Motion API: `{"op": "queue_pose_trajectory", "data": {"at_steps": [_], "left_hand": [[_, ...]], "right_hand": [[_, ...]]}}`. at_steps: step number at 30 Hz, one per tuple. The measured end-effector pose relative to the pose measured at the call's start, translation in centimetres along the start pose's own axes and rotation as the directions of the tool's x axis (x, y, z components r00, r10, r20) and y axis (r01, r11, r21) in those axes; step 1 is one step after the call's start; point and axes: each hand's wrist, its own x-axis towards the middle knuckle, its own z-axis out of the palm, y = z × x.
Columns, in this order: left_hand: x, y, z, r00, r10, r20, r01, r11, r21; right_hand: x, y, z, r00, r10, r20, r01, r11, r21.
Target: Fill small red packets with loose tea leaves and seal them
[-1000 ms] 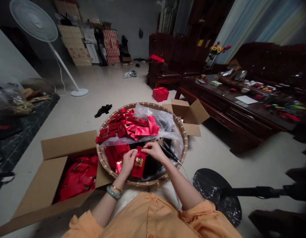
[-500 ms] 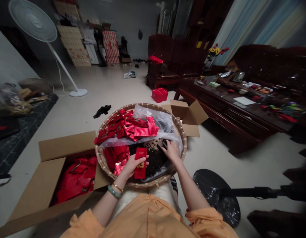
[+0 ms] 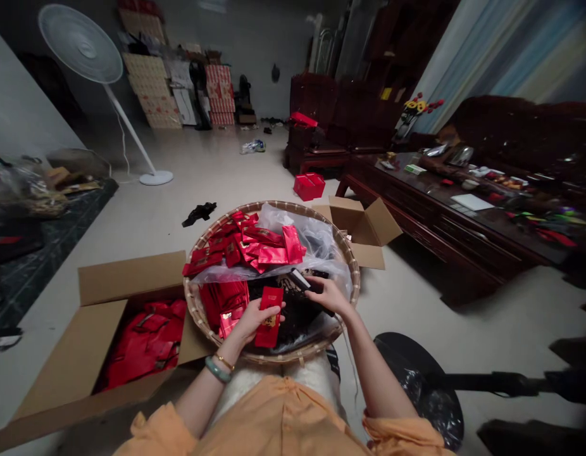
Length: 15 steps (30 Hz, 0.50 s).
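Observation:
My left hand (image 3: 255, 318) is closed round a flat red packet (image 3: 271, 310) with gold print, held upright above the near side of a round bamboo basket (image 3: 354, 278). To its right, my right hand (image 3: 330, 295) grips a black tong-like tool (image 3: 300, 279) with a pale strip near its tip; its exact kind is unclear. A thin pale cord (image 3: 352, 361) hangs below that hand. Beneath both hands lies dark, loose tea-like leaf (image 3: 293, 323). Red packets (image 3: 245, 240) are heaped on clear plastic (image 3: 321, 234) at the far side; more stacked packets (image 3: 221, 297) sit at the left.
An open cardboard box (image 3: 60, 354) of red packets stands at my left. Another open box (image 3: 352, 221) is just beyond the basket, near a red box (image 3: 309, 186). A dark wooden table (image 3: 416, 196) runs along the right, and a black round base (image 3: 407, 367) lies by my right arm.
My right hand has lifted the black tool up from the leaf, tilting it so its pale strip shows. My left hand keeps the red packet, now slightly tilted. The view has shifted a little.

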Motion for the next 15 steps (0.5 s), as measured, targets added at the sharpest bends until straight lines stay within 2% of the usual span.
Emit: {"op": "queue_pose_trajectory", "data": {"at_steps": [2, 5, 10, 15], "left_hand": [[0.0, -0.1, 0.2, 1.0, -0.002, 0.024, 0.001, 1.0, 0.014], [-0.1, 0.0, 0.3, 0.998, 0.003, 0.065, -0.005, 0.999, 0.035], [-0.4, 0.0, 0.2, 0.998, 0.008, 0.069, -0.012, 0.998, 0.057], [-0.4, -0.1, 0.0, 0.997, -0.01, 0.071, 0.007, 0.999, 0.048]], "right_hand": [[-0.1, -1.8, 0.3, 0.99, -0.034, 0.14, 0.018, 0.994, 0.112], [0.1, -3.9, 1.2, 0.968, -0.027, 0.251, -0.011, 0.989, 0.148], [0.6, -5.2, 2.2, 0.954, -0.013, 0.299, -0.017, 0.995, 0.098], [0.6, -5.5, 2.4, 0.952, -0.036, 0.303, 0.024, 0.999, 0.046]]}}
